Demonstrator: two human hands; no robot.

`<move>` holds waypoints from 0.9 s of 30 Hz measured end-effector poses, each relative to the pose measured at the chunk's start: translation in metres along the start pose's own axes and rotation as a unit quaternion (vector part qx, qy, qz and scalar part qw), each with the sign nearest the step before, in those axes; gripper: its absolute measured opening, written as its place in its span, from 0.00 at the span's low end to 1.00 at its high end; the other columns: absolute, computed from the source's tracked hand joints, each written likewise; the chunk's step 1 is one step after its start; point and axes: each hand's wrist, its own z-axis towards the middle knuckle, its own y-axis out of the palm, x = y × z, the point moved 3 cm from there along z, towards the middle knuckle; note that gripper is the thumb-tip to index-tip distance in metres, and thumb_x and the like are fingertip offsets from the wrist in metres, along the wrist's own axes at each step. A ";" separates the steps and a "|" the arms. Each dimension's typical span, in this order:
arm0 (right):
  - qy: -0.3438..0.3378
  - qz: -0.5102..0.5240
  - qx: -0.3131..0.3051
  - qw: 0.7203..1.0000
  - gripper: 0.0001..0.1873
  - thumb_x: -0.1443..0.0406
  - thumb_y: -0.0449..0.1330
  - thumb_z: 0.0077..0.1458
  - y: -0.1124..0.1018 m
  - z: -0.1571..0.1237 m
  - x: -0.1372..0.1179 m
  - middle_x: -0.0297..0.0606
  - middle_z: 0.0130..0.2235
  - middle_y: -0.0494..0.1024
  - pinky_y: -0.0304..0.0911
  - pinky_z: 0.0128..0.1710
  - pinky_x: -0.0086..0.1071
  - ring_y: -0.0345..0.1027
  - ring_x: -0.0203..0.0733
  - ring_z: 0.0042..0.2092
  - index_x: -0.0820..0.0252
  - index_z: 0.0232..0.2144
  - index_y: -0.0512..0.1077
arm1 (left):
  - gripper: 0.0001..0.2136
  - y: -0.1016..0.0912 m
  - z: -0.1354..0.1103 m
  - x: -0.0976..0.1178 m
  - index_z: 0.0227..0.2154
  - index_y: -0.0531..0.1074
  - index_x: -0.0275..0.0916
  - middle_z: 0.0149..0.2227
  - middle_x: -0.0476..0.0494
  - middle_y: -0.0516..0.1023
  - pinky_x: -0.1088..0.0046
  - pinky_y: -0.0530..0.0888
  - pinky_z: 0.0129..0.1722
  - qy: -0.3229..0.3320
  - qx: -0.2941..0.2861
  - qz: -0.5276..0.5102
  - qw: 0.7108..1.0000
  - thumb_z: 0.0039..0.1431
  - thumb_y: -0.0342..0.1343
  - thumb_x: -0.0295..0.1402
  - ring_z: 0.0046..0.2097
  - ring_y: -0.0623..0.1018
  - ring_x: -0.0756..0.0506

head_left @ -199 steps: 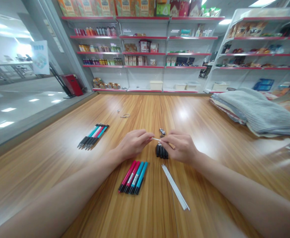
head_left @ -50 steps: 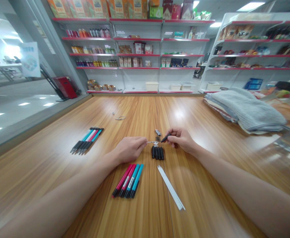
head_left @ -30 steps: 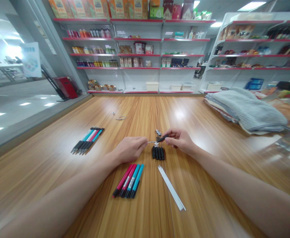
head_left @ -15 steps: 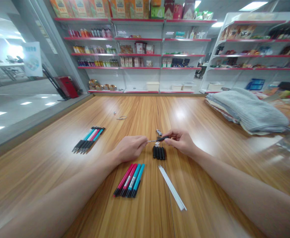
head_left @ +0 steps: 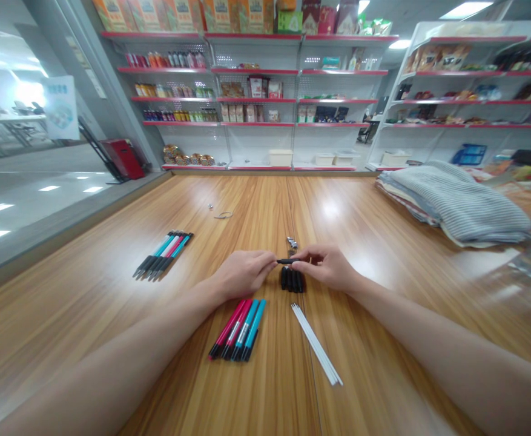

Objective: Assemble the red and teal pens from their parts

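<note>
I had left hand [head_left: 243, 274] and right hand [head_left: 329, 267] both pinched shut on 1 black pen tip [head_left: 287, 261], held just above the spare tips [head_left: 292, 280] on the table [head_left: 111, 315].

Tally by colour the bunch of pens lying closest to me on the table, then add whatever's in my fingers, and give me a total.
Red pens: 2
Teal pens: 2
Black piece, pinched between left hand and right hand: 1
Total: 5
</note>
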 end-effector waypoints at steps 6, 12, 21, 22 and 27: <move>-0.081 -0.081 0.020 0.993 0.11 0.61 0.61 0.55 0.006 -0.002 -0.008 0.35 0.28 0.77 0.58 0.25 0.26 0.63 0.31 0.24 0.59 0.39 0.77 | 0.13 0.002 -0.001 -0.001 0.48 0.67 0.39 0.43 0.44 0.78 0.72 0.70 0.39 0.008 0.017 -0.035 0.999 0.67 0.42 0.36 0.43 0.77 0.46; -0.122 -0.161 0.030 0.979 0.11 0.59 0.59 0.57 0.007 -0.001 -0.011 0.34 0.25 0.74 0.56 0.26 0.26 0.62 0.31 0.25 0.60 0.33 0.77 | 0.11 0.001 -0.001 0.000 0.41 0.69 0.38 0.36 0.45 0.77 0.74 0.69 0.33 0.038 0.030 -0.031 0.998 0.67 0.43 0.35 0.36 0.77 0.48; -0.161 -0.209 0.038 0.964 0.10 0.60 0.59 0.56 0.006 -0.001 -0.018 0.36 0.32 0.75 0.59 0.34 0.29 0.66 0.36 0.33 0.59 0.39 0.73 | 0.11 0.000 -0.001 0.000 0.35 0.69 0.37 0.30 0.46 0.75 0.74 0.64 0.28 0.033 0.055 0.001 0.998 0.66 0.44 0.35 0.31 0.74 0.50; -0.165 -0.213 0.035 0.963 0.10 0.61 0.59 0.57 0.006 -0.001 -0.018 0.37 0.33 0.75 0.59 0.35 0.30 0.66 0.37 0.34 0.59 0.39 0.73 | 0.11 0.000 -0.001 0.000 0.36 0.69 0.37 0.30 0.46 0.75 0.74 0.64 0.28 0.034 0.057 0.001 0.998 0.66 0.44 0.35 0.31 0.74 0.50; -0.171 -0.234 0.035 0.957 0.09 0.61 0.57 0.59 0.006 0.001 -0.015 0.38 0.31 0.74 0.60 0.36 0.32 0.67 0.39 0.35 0.60 0.34 0.73 | 0.11 0.002 -0.002 -0.002 0.36 0.69 0.37 0.31 0.46 0.75 0.74 0.64 0.29 0.034 0.058 0.003 0.998 0.66 0.44 0.35 0.31 0.74 0.50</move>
